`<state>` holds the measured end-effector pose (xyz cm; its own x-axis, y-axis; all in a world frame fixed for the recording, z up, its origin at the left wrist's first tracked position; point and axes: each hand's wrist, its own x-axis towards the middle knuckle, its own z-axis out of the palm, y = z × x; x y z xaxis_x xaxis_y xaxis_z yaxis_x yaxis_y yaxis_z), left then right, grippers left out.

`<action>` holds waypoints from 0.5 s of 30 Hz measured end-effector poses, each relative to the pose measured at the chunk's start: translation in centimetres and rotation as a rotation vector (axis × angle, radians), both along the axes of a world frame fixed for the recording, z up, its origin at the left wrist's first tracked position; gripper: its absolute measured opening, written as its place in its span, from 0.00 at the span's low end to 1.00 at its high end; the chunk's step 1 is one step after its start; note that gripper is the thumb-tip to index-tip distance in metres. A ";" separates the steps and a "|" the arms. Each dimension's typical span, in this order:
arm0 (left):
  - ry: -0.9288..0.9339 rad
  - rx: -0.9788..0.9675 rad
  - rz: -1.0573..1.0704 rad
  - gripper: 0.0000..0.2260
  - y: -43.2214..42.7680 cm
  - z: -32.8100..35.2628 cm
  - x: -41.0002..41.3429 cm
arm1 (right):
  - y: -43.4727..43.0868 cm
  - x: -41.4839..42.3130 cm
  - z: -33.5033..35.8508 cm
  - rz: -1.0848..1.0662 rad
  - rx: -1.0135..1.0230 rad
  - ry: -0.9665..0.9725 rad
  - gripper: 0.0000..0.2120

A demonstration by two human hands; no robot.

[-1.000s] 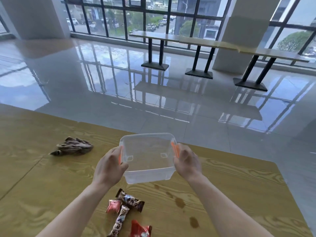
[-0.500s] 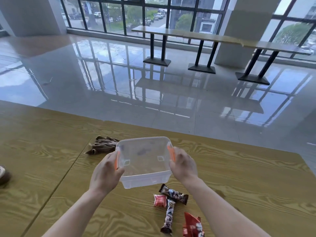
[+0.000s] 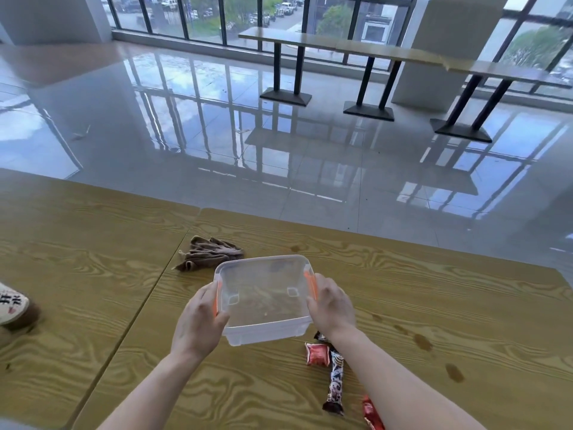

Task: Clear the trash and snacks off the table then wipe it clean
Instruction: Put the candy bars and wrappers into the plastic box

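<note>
I hold a clear plastic container [image 3: 263, 302] with orange side clips just above the wooden table [image 3: 434, 305]. My left hand [image 3: 198, 324] grips its left side and my right hand [image 3: 331, 305] grips its right side. The container looks empty. A crumpled brown cloth [image 3: 207, 256] lies just beyond it to the left. Snack packets lie near my right forearm: a small red one [image 3: 317, 354], a long dark patterned bar [image 3: 335, 380], and a red packet [image 3: 372, 414] at the bottom edge. Brown spill spots [image 3: 454, 372] mark the table on the right.
A beige object with dark print [image 3: 12, 305] sits at the table's left edge, partly cut off. A seam [image 3: 155, 283] runs between two tabletops. Beyond the far edge is a glossy tiled floor with long high tables [image 3: 372, 51] by the windows.
The view has swung left, so the container, cloth and snacks sit further right in frame. Both hands keep hold of the container, which has come lower towards the table near the cloth.
</note>
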<state>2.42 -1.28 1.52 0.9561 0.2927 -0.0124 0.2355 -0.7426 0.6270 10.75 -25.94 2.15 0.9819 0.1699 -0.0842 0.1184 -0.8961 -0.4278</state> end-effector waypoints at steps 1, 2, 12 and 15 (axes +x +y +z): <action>0.002 -0.002 -0.001 0.31 0.0 -0.2 -0.1 | 0.0 -0.1 -0.2 0.000 0.001 0.002 0.22; 0.002 0.001 -0.002 0.32 0.0 -0.3 -0.2 | 0.0 -0.1 -0.4 0.003 0.002 0.001 0.23; 0.024 0.041 0.097 0.30 -0.9 -0.5 -0.5 | -1.2 0.1 -0.9 0.040 0.099 -0.006 0.23; -0.078 0.128 0.144 0.28 -2.3 1.0 -1.0 | -3.2 0.1 0.0 0.035 0.135 -0.057 0.25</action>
<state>1.47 -3.59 2.50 0.9011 0.4204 0.1064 0.2988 -0.7797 0.5503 10.90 -29.11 2.14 0.9776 0.2103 -0.0029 0.1761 -0.8259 -0.5356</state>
